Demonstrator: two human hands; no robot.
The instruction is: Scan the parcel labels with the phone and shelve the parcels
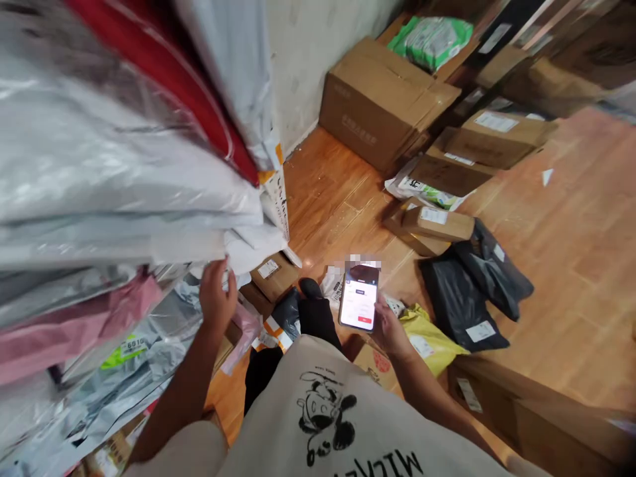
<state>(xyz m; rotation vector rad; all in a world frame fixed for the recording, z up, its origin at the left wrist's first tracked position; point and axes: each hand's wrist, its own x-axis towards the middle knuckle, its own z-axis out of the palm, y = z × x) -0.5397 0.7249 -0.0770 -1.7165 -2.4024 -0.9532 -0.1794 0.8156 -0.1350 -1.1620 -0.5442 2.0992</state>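
My right hand (pixel 390 328) holds a smartphone (pixel 358 296) upright with its lit screen facing me, low in the middle of the view. My left hand (pixel 217 296) reaches into the stack of plastic mailer parcels (pixel 114 179) on the left, its fingers curled against the underside of a white mailer bag (pixel 248 246). What the fingers grip, if anything, is hidden by the bags. Pink (pixel 64 328) and grey mailers lie below that hand.
Cardboard boxes (pixel 382 99) stand along the wall and far side of the wooden floor (pixel 556 238). Small boxes (pixel 437 224), black mailer bags (pixel 472 285) and a yellow bag (pixel 430 338) lie near my feet. A long box (pixel 527 411) sits at lower right.
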